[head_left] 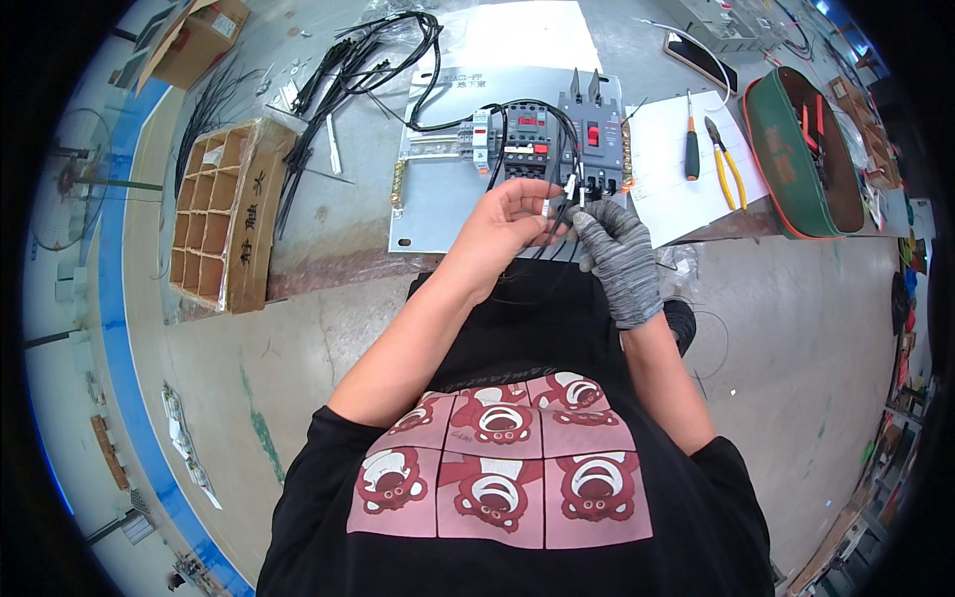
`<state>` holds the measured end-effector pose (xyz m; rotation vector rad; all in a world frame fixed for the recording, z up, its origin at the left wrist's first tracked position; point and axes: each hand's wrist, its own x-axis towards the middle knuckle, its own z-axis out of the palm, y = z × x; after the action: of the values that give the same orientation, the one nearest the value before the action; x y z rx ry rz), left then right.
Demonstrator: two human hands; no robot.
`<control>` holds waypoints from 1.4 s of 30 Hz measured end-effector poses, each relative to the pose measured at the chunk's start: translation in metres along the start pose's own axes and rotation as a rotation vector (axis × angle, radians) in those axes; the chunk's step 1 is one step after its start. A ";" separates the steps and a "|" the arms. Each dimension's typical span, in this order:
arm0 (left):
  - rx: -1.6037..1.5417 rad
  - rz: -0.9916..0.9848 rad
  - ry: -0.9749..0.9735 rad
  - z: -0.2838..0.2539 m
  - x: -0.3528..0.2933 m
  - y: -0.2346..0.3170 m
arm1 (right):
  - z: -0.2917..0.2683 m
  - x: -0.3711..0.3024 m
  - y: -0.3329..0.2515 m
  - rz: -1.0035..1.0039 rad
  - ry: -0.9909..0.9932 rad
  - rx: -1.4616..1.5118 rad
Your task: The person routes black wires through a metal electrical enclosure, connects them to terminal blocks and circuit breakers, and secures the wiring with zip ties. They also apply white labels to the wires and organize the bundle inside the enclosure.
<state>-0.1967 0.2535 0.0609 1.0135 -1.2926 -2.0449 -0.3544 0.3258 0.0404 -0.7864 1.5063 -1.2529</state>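
A grey metal mounting plate [428, 214] lies at the table's near edge, carrying a large circuit breaker [595, 134], a contactor [527, 124] and a small rail-mounted breaker [480, 141]. Black wires [564, 231] with white marker sleeves run down from these parts to my hands. My bare left hand [509, 224] pinches the wires from the left, fingers curled. From the right, my right hand [619, 254], in a grey knit glove, has its thumb and fingers closed on a wire end. Both hands are close together, just in front of the plate's near edge.
A bundle of black cables [363, 60] and a divided cardboard box [214, 219] lie left. On white paper [652, 214] at right rest a screwdriver [691, 144] and yellow-handled pliers [731, 169]. Beyond them are a green tool bag [786, 159] and a phone [696, 62].
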 end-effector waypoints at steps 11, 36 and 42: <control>0.079 0.062 0.064 0.004 0.001 -0.003 | -0.011 0.003 -0.005 0.051 0.045 0.200; 1.122 0.853 -0.219 0.022 0.086 0.063 | -0.059 0.032 -0.045 0.232 -0.253 0.856; 1.157 0.841 -0.233 0.023 0.088 0.067 | -0.064 0.035 -0.046 0.260 -0.219 0.827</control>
<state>-0.2654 0.1721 0.1003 0.4164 -2.5446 -0.6954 -0.4307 0.3029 0.0739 -0.1596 0.7610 -1.3733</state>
